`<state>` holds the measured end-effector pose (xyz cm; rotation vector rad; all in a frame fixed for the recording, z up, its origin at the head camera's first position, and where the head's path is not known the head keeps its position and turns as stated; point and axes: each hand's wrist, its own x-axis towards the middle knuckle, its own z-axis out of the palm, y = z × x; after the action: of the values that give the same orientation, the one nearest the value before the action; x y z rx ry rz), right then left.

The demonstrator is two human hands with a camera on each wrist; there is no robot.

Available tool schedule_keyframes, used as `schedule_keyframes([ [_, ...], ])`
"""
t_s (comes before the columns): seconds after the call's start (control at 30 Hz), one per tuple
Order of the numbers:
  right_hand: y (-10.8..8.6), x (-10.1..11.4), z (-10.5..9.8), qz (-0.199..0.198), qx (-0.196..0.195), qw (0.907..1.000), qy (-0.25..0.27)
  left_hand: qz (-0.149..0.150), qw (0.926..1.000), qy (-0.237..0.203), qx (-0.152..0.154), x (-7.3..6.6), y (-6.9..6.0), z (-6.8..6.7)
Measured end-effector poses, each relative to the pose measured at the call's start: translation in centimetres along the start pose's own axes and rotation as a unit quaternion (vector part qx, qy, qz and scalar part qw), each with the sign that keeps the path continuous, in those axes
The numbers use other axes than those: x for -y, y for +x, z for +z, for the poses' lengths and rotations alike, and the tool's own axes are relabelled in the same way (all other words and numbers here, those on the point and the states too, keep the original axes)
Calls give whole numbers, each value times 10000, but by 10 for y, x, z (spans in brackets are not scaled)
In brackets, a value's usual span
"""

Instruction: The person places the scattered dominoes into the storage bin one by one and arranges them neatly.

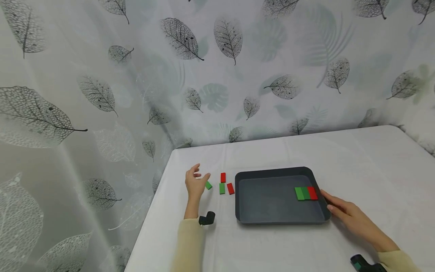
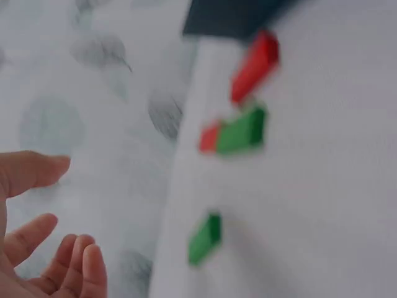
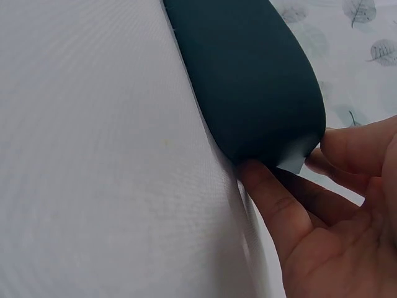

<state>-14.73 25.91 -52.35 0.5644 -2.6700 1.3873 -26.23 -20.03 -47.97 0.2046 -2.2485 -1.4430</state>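
Observation:
My left hand (image 1: 195, 185) hovers with fingers spread beside a small green block (image 1: 209, 185) on the white table; in the left wrist view, nothing lies between the thumb and fingers. Nearby are another green block (image 1: 222, 188) and two red blocks, one farther back (image 1: 223, 177) and one tilted near the tray (image 1: 230, 188). My right hand (image 1: 350, 213) holds the right edge of a dark grey rectangular tray (image 1: 265, 219), with fingertips (image 3: 254, 171) at its wall in the right wrist view. Inside the tray, two green blocks (image 1: 302, 193) and a red block (image 1: 312, 193) sit side by side.
A white cloth covers the table (image 1: 272, 249). Leaf-printed curtains (image 1: 210, 75) hang behind it and along the left side. Dark wrist cameras are strapped at the left wrist (image 1: 207, 218) and right wrist (image 1: 365, 263).

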Motion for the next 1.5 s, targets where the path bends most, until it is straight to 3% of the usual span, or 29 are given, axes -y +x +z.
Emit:
schedule_keyframes([
  [0.17, 0, 0, 1, 111, 23, 9999, -3, -695, 9953, 423, 522, 30, 2, -17],
  [0.27, 0, 0, 1, 174, 33, 9998, -7, -840, 9917, 545, 806, 39, -1, -19],
  [0.4, 0, 1, 1, 179, 45, 9998, 16, -911, 9897, 617, 911, 44, -3, -16],
  [0.63, 0, 0, 1, 115, 7, 9999, -49, -909, 9897, 680, 872, 49, -7, -11],
  [0.97, 0, -2, 2, 67, 4, 9999, -92, -631, 9908, 905, 781, 55, -8, -5],
  [1.27, 1, 2, 1, 106, -24, 9998, -141, -665, 9914, 902, 674, 53, -8, -5],
  [1.5, 1, -1, 1, 30, -72, 9999, -76, -719, 9941, 637, 512, 50, -10, -7],
])
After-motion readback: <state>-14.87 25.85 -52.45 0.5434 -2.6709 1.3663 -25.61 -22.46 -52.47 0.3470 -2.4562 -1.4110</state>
